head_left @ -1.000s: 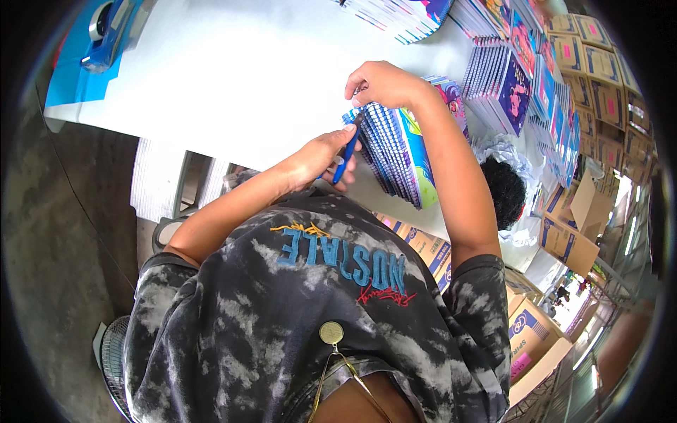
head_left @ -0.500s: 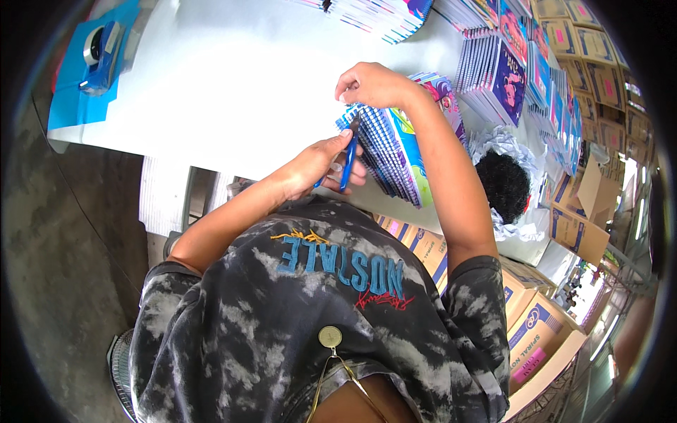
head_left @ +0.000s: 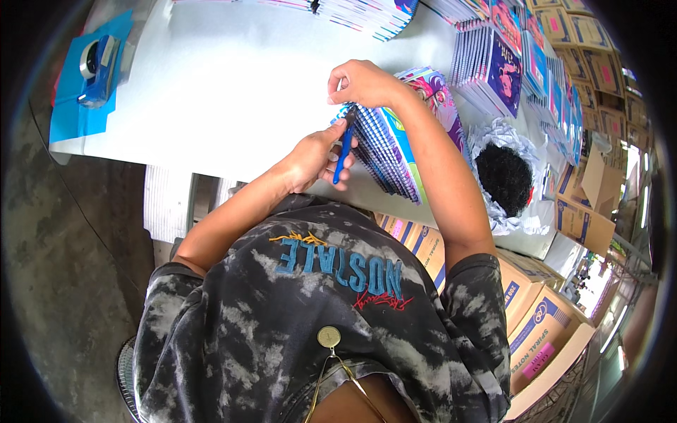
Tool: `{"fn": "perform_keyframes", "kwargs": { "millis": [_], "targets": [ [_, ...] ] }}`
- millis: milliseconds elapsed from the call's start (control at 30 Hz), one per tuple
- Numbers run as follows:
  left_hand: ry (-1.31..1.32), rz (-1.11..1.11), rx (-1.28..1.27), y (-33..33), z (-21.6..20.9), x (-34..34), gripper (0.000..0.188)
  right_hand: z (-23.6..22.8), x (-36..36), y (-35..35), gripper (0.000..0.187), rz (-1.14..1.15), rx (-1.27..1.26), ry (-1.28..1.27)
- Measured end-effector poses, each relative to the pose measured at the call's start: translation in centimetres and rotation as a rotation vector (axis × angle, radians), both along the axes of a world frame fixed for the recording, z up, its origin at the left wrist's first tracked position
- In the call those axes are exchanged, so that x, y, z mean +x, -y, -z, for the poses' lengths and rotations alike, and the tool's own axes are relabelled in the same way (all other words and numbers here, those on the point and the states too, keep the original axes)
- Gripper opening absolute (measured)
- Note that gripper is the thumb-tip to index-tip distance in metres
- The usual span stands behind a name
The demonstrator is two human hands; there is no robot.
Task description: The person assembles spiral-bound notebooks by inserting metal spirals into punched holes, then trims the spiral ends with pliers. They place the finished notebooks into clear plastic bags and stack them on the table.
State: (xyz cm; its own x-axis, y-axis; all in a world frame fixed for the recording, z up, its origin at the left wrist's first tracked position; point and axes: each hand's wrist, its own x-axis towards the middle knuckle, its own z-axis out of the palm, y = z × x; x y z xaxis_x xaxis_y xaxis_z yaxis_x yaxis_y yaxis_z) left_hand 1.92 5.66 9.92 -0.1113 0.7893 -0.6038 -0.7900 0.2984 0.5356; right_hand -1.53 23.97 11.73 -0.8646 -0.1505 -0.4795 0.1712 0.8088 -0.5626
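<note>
Blue-handled pliers (head_left: 344,154) with dark jaws are in my left hand (head_left: 310,161), fingers wrapped round the handles. Their tips meet the far end of the coils on a leaning stack of spiral notebooks (head_left: 386,156). Just beyond those tips hovers my right hand (head_left: 361,83), thumb and fingers curled in a pinch near the coil ends. Whatever is between its fingertips is too small to make out. The notebooks have colourful covers, and their blue-and-white coils face my left hand.
A blue tape dispenser (head_left: 99,70) lies on a blue sheet at the table's far left. More notebook stacks (head_left: 486,70) stand at the back right. A black tangled mass (head_left: 503,180) sits in crumpled white wrapping (head_left: 486,137). Cardboard boxes (head_left: 546,331) stand at the lower right.
The pliers' handles have come closer together as my left fingers tightened. My right hand has moved slightly left, with its fingers still curled.
</note>
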Motion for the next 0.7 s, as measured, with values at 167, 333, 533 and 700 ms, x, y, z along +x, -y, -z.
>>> {"fn": "perform_keyframes", "kwargs": {
  "millis": [167, 333, 533, 700],
  "targets": [
    [-0.034, 0.007, -0.010, 0.6, -0.9, 0.8, 0.053, 0.7, -0.1, -0.6, 0.025, 0.066, -0.104, 0.017],
    [0.020, -0.030, 0.043, -0.4, -0.7, 0.2, 0.056, 0.8, 0.0, -0.6, 0.024, 0.050, -0.145, -0.007],
    [-0.014, -0.028, 0.019, 0.3, -0.7, 0.6, 0.050, 1.2, -0.1, -0.9, 0.026, 0.046, -0.241, -0.007],
    [-0.055, 0.010, 0.014, -0.5, -1.9, 0.5, 0.056, 1.5, -0.2, -1.2, 0.027, 0.062, -0.268, -0.002]
  ]
}}
